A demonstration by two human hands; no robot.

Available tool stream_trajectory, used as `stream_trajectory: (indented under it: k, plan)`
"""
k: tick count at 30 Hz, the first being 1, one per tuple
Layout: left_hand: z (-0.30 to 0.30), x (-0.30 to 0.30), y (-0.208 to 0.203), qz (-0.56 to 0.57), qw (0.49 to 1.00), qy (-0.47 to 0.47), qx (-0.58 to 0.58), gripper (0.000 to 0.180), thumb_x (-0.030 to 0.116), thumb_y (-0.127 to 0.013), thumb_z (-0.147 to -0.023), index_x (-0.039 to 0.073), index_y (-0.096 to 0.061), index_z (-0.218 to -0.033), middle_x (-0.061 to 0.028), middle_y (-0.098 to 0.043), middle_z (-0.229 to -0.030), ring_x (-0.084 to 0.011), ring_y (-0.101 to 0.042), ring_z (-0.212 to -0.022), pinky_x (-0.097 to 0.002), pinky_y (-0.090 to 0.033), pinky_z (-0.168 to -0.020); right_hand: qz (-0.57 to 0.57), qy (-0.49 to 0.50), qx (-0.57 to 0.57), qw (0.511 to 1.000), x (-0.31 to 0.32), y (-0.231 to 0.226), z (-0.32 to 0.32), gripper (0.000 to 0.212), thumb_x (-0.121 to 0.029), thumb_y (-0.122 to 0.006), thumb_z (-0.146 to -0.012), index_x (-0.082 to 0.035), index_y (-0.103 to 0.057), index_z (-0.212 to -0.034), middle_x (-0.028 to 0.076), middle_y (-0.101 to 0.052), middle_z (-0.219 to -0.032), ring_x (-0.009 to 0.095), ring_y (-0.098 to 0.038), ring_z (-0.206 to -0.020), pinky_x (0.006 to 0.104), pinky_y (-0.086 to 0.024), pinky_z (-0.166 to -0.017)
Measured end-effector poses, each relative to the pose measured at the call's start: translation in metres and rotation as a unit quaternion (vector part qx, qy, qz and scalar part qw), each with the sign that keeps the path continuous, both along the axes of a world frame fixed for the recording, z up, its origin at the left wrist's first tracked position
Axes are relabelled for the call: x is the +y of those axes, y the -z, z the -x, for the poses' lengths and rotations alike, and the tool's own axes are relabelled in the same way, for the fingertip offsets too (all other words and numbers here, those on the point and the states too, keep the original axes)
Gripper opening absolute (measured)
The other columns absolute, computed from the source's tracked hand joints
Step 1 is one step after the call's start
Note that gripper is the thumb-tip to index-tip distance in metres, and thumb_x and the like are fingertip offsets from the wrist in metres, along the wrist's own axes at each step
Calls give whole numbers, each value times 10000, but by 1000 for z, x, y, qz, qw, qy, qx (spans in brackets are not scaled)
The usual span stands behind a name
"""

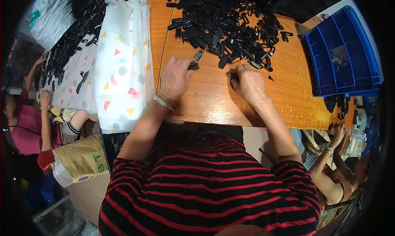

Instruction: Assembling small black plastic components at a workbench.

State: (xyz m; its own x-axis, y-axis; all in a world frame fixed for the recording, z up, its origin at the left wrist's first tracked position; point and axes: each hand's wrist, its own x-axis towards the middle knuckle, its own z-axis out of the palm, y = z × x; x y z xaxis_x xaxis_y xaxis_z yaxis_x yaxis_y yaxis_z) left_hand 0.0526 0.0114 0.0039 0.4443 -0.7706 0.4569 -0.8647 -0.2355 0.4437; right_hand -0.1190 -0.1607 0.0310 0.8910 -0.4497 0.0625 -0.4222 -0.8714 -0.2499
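Note:
My left hand [175, 77] is over the wooden table, thumb and fingers pinched on a small black plastic piece [194, 66]. A grey-black clip-like part [198, 55] is right at its fingertips; whether the two are joined cannot be made out. To the right, my right hand [250, 84] has its fingers curled closed around another small black plastic piece [231, 75], mostly hidden by them. Both hands are apart, just on the near side of a large heap of black plastic clip-like parts [218, 28]. One tiny black bit [270, 78] lies alone right of my right hand.
A patterned white cloth [119, 71] drapes the table's left side. A blue plastic crate [341, 50] stands at the right. Co-workers sit on both sides: a person in a pink top [29, 131] at left, another person [333, 182] at right. A brown sack [80, 157] stands lower left.

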Motion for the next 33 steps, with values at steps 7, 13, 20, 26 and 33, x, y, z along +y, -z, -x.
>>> stream_trajectory:
  k: [7,13,20,26,33]
  plan:
    - [24,-6,6,117,840,104,519,316,8,-638,-863,-2,-586,-1174,-91,-659,-951,-145,-637,-865,-255,-514,-765,-216,0,-180,960,21,-6,-3,191,-92,-606,-891,22,-591,-1043,116,-624,-789,207,-613,-663,298,-492,-607]
    - [33,-13,-6,161,711,159,666,303,36,-598,-917,-26,-551,-1210,-41,-652,-971,-77,-597,-838,-202,-488,-751,-487,50,-310,815,51,4,-17,209,-99,-439,-1014,-12,-564,-1157,18,-608,-816,55,-546,-615,194,-442,-538]
    - [37,-10,-6,193,716,130,659,271,47,-612,-916,-39,-561,-1168,-48,-654,-997,-86,-610,-876,-226,-504,-781,-322,33,-370,871,64,13,-20,218,-71,-519,-976,7,-578,-1171,39,-600,-853,98,-577,-730,222,-483,-649]
    - [37,-7,-6,203,731,146,634,292,43,-612,-916,-51,-556,-1187,-64,-653,-1030,-88,-611,-893,-216,-507,-778,-285,5,-351,892,63,6,-16,252,-33,-645,-888,20,-606,-1130,58,-593,-923,110,-574,-783,225,-475,-675]
    - [34,-7,-11,220,747,154,608,293,30,-612,-911,-57,-570,-1188,-77,-669,-1017,-100,-627,-883,-216,-512,-781,-284,2,-365,887,63,-5,-16,233,-25,-683,-856,16,-633,-1080,57,-588,-913,83,-566,-706,205,-463,-611]
